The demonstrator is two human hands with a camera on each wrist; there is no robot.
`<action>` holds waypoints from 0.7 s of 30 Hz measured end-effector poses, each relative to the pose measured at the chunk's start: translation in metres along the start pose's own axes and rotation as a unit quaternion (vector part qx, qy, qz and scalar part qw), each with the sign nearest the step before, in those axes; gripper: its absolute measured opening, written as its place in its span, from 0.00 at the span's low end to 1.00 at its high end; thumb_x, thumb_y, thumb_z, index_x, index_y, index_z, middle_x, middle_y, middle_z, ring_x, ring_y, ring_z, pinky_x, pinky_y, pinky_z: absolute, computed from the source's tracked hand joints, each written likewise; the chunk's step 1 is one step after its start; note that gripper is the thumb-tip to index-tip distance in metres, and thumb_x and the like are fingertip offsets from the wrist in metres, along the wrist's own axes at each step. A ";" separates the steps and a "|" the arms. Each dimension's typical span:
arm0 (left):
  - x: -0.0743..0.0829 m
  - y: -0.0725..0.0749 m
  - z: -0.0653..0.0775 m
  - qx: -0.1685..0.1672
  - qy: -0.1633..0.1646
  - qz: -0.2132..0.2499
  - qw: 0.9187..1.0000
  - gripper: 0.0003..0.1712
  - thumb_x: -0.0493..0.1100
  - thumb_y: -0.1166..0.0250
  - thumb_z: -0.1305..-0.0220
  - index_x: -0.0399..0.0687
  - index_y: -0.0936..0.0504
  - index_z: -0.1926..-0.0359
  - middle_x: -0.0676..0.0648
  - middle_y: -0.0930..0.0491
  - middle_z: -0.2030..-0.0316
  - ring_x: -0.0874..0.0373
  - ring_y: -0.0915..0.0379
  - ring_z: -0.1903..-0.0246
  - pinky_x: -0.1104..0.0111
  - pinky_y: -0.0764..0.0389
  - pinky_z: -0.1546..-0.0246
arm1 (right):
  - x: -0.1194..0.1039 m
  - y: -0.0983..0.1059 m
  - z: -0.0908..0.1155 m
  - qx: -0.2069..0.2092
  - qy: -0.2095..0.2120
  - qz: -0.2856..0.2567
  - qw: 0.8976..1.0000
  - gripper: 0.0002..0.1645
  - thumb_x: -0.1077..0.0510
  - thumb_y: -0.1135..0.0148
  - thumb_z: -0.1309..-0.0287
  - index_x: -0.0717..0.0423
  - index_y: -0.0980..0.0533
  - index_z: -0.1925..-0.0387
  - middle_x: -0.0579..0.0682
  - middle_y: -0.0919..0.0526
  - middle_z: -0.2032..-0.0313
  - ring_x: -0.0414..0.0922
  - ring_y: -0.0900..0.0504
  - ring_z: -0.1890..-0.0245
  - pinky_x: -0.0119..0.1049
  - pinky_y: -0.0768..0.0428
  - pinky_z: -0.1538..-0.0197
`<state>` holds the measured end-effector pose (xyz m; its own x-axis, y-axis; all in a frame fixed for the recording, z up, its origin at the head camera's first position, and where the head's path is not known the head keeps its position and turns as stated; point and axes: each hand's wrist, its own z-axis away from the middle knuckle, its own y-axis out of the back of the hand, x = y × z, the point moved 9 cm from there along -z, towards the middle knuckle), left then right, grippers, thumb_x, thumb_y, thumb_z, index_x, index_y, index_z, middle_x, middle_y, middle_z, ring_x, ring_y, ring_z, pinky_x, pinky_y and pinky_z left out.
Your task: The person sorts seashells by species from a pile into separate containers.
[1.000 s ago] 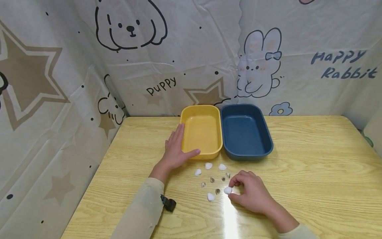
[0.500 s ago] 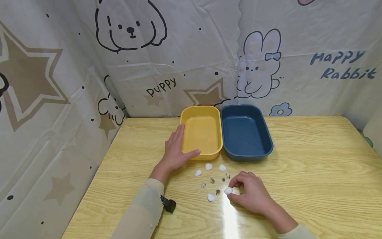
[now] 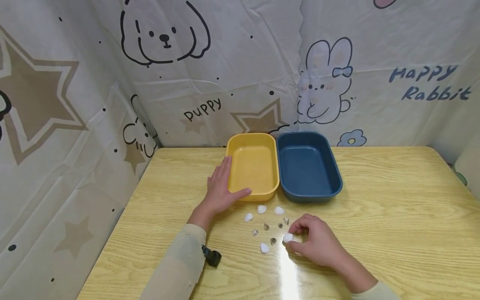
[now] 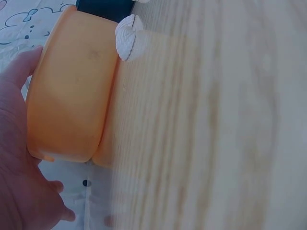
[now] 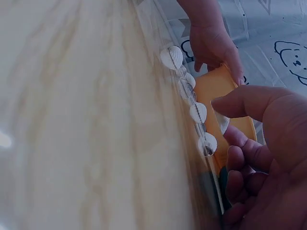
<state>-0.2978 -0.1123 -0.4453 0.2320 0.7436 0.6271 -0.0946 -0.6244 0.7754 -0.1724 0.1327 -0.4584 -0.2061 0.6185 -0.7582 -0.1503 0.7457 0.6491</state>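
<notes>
2 beige sleeves (image 3: 178,258), 1 black device (image 3: 213,258)

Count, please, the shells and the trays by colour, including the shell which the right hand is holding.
White shells: 5 (4 on the table, 1 in the right hand)
Small greyish shells: 5
Yellow tray: 1
Blue tray: 1
Total: 12
</notes>
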 end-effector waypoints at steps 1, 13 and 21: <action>0.000 0.000 0.000 -0.001 0.002 -0.002 1.000 0.69 0.75 0.34 0.47 0.62 0.69 0.20 0.57 0.69 0.21 0.42 0.69 0.24 0.39 0.66 0.32 | -0.001 0.000 0.000 0.000 0.001 -0.003 1.000 0.16 0.51 0.17 0.59 0.42 0.20 0.72 0.40 0.24 0.70 0.41 0.27 0.66 0.36 0.26 0.59; -0.002 -0.002 -0.001 0.000 0.003 -0.003 1.000 0.69 0.77 0.35 0.47 0.64 0.70 0.20 0.57 0.70 0.21 0.42 0.69 0.24 0.39 0.66 0.32 | -0.017 0.008 -0.002 0.027 0.022 0.004 0.999 0.18 0.56 0.17 0.61 0.42 0.20 0.69 0.42 0.22 0.69 0.43 0.25 0.64 0.40 0.26 0.57; -0.001 -0.001 -0.001 0.003 0.000 -0.005 1.000 0.69 0.76 0.35 0.47 0.61 0.68 0.20 0.56 0.69 0.21 0.41 0.69 0.24 0.38 0.65 0.32 | -0.033 0.019 -0.009 0.055 0.060 -0.005 0.997 0.19 0.60 0.17 0.61 0.43 0.20 0.69 0.44 0.23 0.70 0.45 0.25 0.64 0.43 0.25 0.57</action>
<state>-0.2988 -0.1124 -0.4464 0.2327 0.7494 0.6199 -0.0861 -0.6190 0.7806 -0.1768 0.1242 -0.4208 -0.3197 0.5821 -0.7477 -0.0480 0.7781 0.6263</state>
